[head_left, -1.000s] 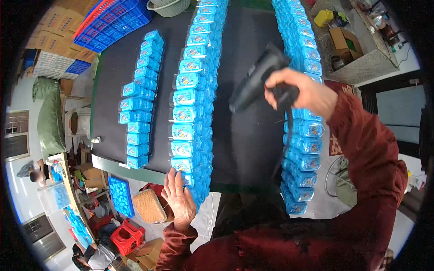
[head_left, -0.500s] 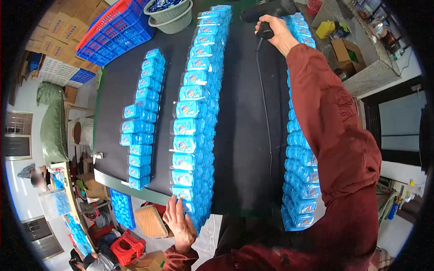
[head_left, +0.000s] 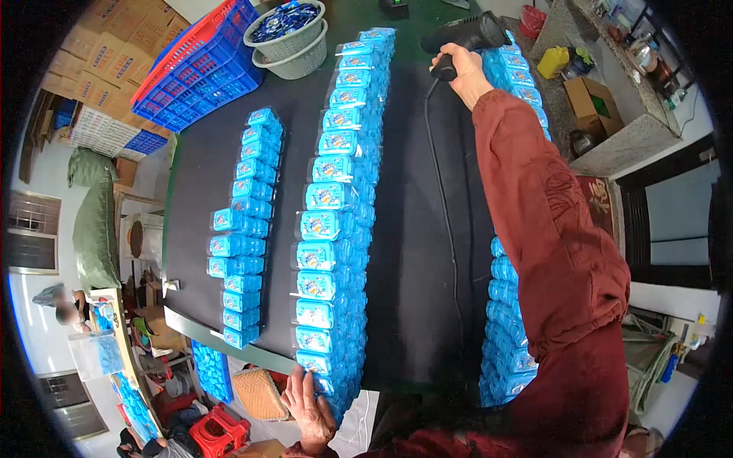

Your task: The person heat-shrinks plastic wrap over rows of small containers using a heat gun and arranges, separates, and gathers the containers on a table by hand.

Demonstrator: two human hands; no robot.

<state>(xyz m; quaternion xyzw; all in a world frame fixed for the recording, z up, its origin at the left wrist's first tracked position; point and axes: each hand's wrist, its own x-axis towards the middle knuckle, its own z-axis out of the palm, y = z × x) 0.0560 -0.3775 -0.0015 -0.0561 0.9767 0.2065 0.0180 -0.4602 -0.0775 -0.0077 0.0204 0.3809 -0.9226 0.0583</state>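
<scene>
My right hand [head_left: 460,70] is wrapped around the handle of a black hair dryer [head_left: 467,34] at the far end of the table. The dryer's front end points right, at the far part of the right row of small light-blue boxes [head_left: 521,79]. From its handle a black cord [head_left: 439,175] runs down the tabletop. My left hand [head_left: 309,408] rests with fingers stretched out against the near end of the middle row of blue boxes [head_left: 315,286]. These boxes carry clear film and stand in a long stacked row. My right sleeve hides part of the right row.
A shorter row of blue boxes [head_left: 246,246] stands left on the black tabletop [head_left: 412,305]. At the back left are a blue crate [head_left: 195,72] and grey baskets [head_left: 294,57] with blue packets. A red stool [head_left: 219,433] and another person are at lower left.
The view has tilted, so the table and rows appear lower. My right hand still holds the dryer over the right row's far end. My left hand stays at the middle row's near end.
</scene>
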